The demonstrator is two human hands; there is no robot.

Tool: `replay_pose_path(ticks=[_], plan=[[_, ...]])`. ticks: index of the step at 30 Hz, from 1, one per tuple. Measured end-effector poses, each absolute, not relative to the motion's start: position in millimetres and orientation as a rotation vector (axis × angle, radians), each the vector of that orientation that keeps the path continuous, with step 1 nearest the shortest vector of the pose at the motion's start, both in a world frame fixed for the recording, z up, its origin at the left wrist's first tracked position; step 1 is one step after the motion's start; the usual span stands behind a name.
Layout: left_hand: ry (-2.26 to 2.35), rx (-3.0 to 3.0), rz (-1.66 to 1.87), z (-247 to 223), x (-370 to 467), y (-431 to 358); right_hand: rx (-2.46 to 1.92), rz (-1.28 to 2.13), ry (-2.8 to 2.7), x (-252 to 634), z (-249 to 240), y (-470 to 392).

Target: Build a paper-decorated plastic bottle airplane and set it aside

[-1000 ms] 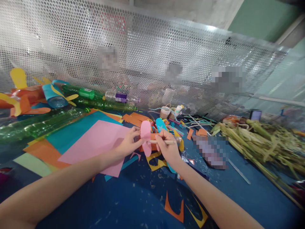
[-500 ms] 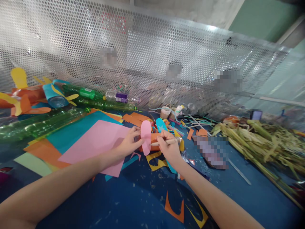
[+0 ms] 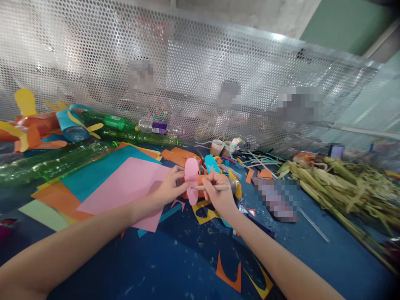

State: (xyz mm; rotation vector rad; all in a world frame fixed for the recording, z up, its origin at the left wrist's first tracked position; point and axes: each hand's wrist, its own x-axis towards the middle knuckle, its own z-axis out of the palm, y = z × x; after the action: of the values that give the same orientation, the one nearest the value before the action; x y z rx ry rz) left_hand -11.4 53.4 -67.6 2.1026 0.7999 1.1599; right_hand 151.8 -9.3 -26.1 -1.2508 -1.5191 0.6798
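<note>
Before me lies a small plastic bottle wrapped in orange paper [image 3: 201,182], its neck toward the right, with a rounded pink paper strip [image 3: 191,168] across its left part. My left hand [image 3: 172,183] grips the bottle's left end, thumb pressed at the strip's edge. In my right hand [image 3: 220,193] is a thin pale stick, pencil-like [image 3: 200,188], pinched between the fingers, its tip at the pink strip. A blue paper strip with a pale star [image 3: 211,164] crosses the bottle nearer the neck, partly hidden by my right hand. Yellow paper [image 3: 239,189] sits by the neck.
Coloured paper sheets [image 3: 125,187] and green bottles [image 3: 71,160] lie left, near paper-decorated bottles [image 3: 31,123]. Paper scraps [image 3: 229,275] are scattered on the blue table [image 3: 150,266]. Dried husks [image 3: 343,191] lie right. People sit behind a perforated metal screen [image 3: 193,54].
My right hand has shifted slightly left, bringing the stick's tip farther over the pink strip. My left hand stays in place on the bottle.
</note>
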Motion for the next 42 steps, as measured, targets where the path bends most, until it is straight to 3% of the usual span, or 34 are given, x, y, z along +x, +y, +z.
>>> replay_pose_path(ticks=[15,23,31,42], plan=[[0.887,2.086,1.131,-56,-10,62,-1.08,0.749,-1.441,162,-13,-9],[1.062,2.177,0.734,-25,-19,70,-1.134,0.81,-1.546,158,-20,-6],[0.843,2.299,0.629,-8,-25,63,-1.184,0.753,-1.524,159,-23,-6],[0.89,2.291,0.587,-10,-18,54,-1.155,0.81,-1.494,157,-24,-6]])
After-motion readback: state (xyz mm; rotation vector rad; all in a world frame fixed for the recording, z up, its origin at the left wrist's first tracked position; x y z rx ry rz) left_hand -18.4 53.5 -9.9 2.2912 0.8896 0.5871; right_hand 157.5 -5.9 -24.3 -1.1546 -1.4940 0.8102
